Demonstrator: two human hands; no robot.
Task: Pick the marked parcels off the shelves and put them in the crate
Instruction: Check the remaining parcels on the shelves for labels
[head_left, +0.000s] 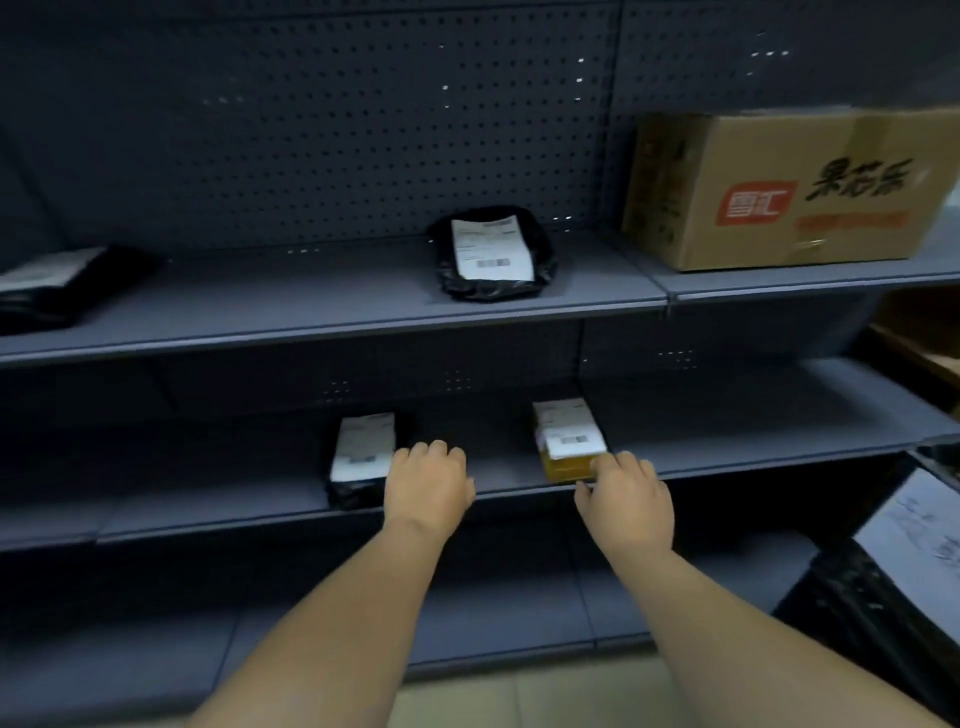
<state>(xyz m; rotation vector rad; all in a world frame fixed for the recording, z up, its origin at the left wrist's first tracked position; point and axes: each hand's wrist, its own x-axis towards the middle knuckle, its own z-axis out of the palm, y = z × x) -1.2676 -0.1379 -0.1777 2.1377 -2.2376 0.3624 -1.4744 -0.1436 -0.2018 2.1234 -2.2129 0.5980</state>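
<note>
The picking step is judged to be in hand: both hands are reached out to the lower shelf, and no parcel has yet been lifted. The right hand is laid at the near end of the yellow parcel, with the fingertips touching or just over its near edge; the fingers are only loosely bent, and no closed grip can be made out. The left hand is held just right of the black parcel, its fingers lightly curled, with nothing held; whether its edge touches the parcel cannot be told.

For the next move, a firm hold on the yellow parcel is called for, probably with the thumb brought under the near edge, since the parcel lies flat and close to the shelf lip.

The yellow parcel is seen as a small flat packet, its far part covered by white labels with a barcode. The black parcel, left of it on the same shelf, is a dark plastic bag under a white label. Above the yellow parcel, on the upper shelf, another black bag with a label is lying, and a cardboard box stands further right. Which parcels are marked cannot be told, and no crate can be identified with certainty.
</note>
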